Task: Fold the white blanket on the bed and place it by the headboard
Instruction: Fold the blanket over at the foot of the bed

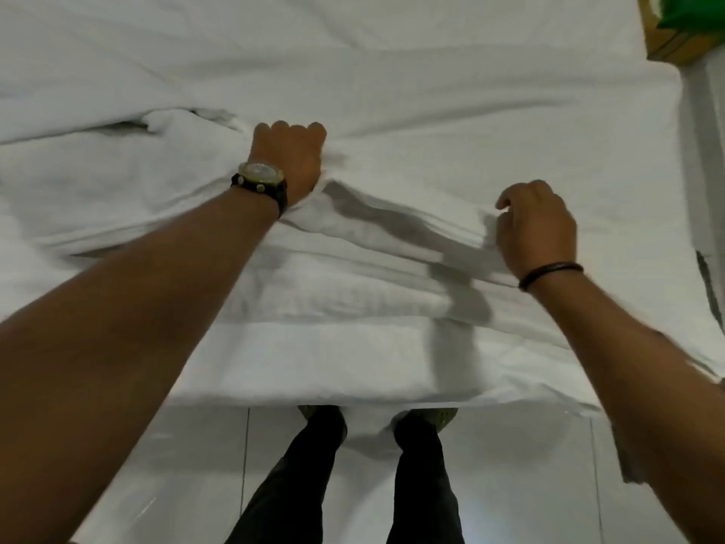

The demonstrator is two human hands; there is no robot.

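Observation:
The white blanket lies in stacked, folded layers along the near edge of the bed. My left hand, with a watch on the wrist, is curled into a fist and grips a bunch of the blanket at the upper middle. My right hand, wearing a dark wristband, has its fingers curled over the top folded edge at the right and pinches it. The blanket's left part is rumpled and rises in a thick fold. The fingertips of both hands are hidden in the cloth.
A white sheet covers the bed beyond the blanket. A wooden piece with something green shows at the top right corner. I stand on a pale tiled floor, my dark-trousered legs against the bed's near edge.

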